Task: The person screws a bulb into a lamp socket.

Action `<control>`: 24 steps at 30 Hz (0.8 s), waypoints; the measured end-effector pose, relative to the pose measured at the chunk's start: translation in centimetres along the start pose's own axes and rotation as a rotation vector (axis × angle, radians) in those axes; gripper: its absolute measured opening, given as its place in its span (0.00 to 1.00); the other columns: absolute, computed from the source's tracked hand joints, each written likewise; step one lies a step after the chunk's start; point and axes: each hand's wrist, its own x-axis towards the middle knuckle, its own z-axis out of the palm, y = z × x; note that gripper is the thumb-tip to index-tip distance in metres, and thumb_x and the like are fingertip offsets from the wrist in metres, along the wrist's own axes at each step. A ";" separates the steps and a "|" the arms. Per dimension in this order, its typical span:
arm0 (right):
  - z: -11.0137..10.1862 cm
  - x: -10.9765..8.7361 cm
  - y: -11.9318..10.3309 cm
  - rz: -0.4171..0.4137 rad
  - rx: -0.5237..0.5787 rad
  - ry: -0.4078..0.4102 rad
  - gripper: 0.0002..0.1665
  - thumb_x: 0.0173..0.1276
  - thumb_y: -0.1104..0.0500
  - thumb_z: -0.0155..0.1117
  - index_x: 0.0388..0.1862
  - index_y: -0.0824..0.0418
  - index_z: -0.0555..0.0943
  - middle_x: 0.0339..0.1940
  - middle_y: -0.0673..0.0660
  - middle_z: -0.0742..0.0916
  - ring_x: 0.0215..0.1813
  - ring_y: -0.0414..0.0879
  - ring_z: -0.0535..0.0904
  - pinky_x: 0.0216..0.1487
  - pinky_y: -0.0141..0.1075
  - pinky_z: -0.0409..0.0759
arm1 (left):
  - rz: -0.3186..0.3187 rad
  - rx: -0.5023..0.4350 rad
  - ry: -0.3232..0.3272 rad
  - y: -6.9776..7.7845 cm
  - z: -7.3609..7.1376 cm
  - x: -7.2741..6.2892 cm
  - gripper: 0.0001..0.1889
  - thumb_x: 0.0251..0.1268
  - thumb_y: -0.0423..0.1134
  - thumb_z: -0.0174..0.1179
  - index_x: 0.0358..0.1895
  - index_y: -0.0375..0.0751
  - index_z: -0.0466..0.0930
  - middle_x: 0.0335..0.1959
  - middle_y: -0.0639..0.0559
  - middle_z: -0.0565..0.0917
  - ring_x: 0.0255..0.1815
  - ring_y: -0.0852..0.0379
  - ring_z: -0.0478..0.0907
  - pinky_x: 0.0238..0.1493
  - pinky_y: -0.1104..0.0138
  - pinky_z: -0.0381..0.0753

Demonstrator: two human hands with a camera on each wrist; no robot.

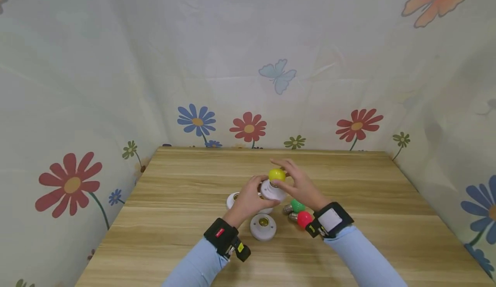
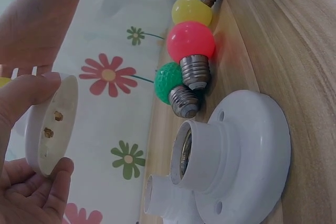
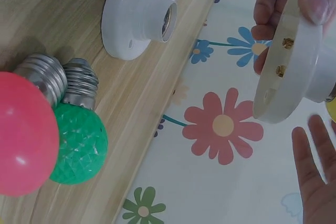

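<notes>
My left hand (image 1: 249, 198) grips the base of a white lamp holder (image 2: 51, 129) and keeps it raised and tilted above the table, its hollow underside with brass screws showing in both wrist views. A yellow light bulb (image 1: 277, 175) sits at the holder's socket end. My right hand (image 1: 304, 188) has thumb and fingers around that bulb, while its index finger reaches out past it. In the right wrist view the bulb is mostly cut off at the edge, and other right-hand fingers (image 3: 315, 156) stand spread.
On the wooden table (image 1: 186, 218), a white lamp holder (image 1: 263, 227) stands nearest me, with others behind, partly hidden by my left hand. A green bulb (image 1: 297, 205), a red bulb (image 1: 304, 219) and another yellow bulb (image 2: 190, 11) lie near my right wrist. A flowered curtain (image 1: 232, 84) surrounds the table.
</notes>
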 end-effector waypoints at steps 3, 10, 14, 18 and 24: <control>-0.2 0.0 0.4 -0.053 0.016 -0.024 0.34 0.72 0.59 0.58 0.74 0.51 0.62 0.73 0.56 0.69 0.70 0.57 0.67 0.65 0.59 0.69 | 0.003 -0.002 0.006 -0.1 0.1 0.2 0.42 0.50 0.55 0.73 0.68 0.44 0.66 0.58 0.49 0.74 0.55 0.53 0.75 0.55 0.61 0.79; -0.4 -0.1 0.5 -0.080 0.048 -0.090 0.30 0.74 0.61 0.55 0.73 0.52 0.65 0.72 0.56 0.72 0.72 0.56 0.65 0.68 0.61 0.64 | 0.008 -0.006 0.006 0.0 0.1 0.4 0.42 0.50 0.54 0.72 0.67 0.43 0.66 0.57 0.49 0.74 0.54 0.54 0.75 0.54 0.62 0.80; -0.4 -0.2 0.4 -0.062 0.069 -0.094 0.30 0.74 0.61 0.54 0.73 0.53 0.65 0.70 0.57 0.73 0.70 0.55 0.68 0.64 0.58 0.71 | 0.004 -0.007 0.003 0.1 0.1 0.3 0.41 0.50 0.54 0.72 0.67 0.42 0.66 0.57 0.49 0.74 0.55 0.53 0.76 0.54 0.62 0.80; -0.4 -0.1 0.4 -0.040 0.065 -0.087 0.30 0.73 0.60 0.56 0.73 0.53 0.65 0.67 0.56 0.76 0.64 0.51 0.73 0.59 0.50 0.77 | 0.000 -0.001 0.007 0.0 0.2 0.3 0.41 0.51 0.55 0.72 0.67 0.42 0.67 0.57 0.49 0.74 0.55 0.53 0.76 0.54 0.62 0.80; -0.2 -0.1 0.3 0.015 -0.001 -0.041 0.30 0.68 0.56 0.64 0.69 0.54 0.70 0.56 0.55 0.78 0.50 0.45 0.74 0.50 0.40 0.79 | 0.006 0.006 0.009 0.0 0.3 0.2 0.41 0.50 0.55 0.72 0.67 0.43 0.67 0.56 0.50 0.75 0.54 0.54 0.76 0.53 0.62 0.80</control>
